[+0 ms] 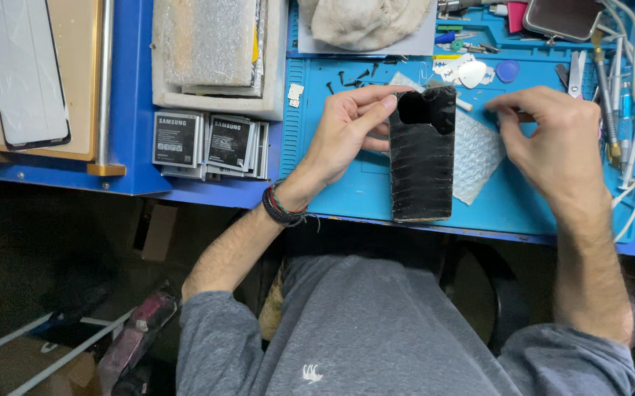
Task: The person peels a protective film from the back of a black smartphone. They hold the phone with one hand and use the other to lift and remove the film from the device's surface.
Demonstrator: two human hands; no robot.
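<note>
Left hand (347, 128) fingers pinch the black back cover (421, 158) upright on the blue mat (332, 183); right hand (548, 132) fingers pinch something small beside it, likely mid-disassembly; next needs careful peeling

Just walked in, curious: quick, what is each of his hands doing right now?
Left hand: closed on the top edge of the black phone back panel, holding it.
Right hand: fingers pinched together beside the panel; what they pinch cannot be told.
</note>
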